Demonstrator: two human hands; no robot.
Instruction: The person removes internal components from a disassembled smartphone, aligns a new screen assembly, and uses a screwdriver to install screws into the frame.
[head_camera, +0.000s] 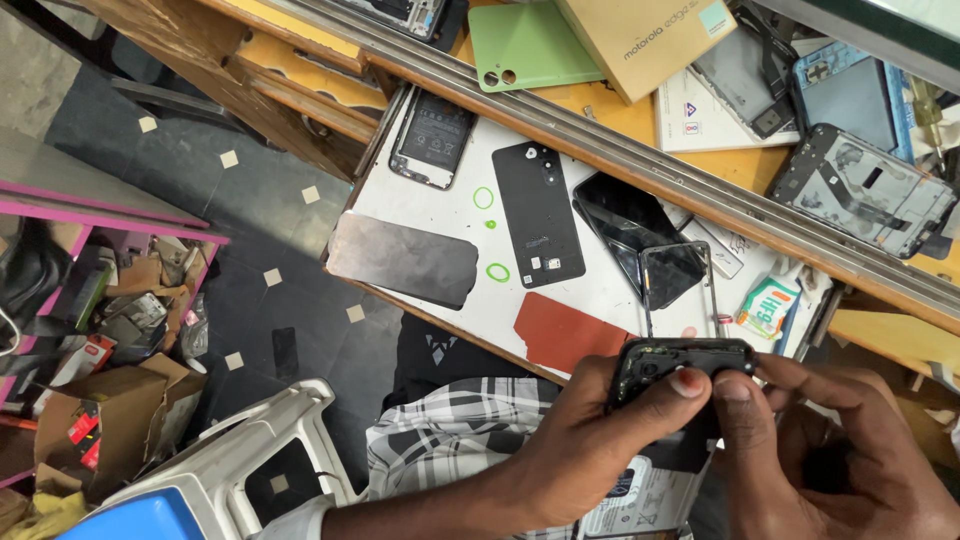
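Observation:
Both of my hands hold a black phone frame with a camera cutout, low in the head view. My left hand grips its left side, the thumb pressed on the top edge. My right hand pinches the right end of the same frame. Below the frame, a phone body with a white label shows between my hands. Just above on the white work board lie a black back cover, a thin phone bezel and a dark glass panel.
The board also carries a grey metal sheet, a red-brown pad, an opened phone with its battery and a small green-and-white packet. Behind a metal rail lie a green back cover, a cardboard box and phone chassis. A white plastic stool stands at lower left.

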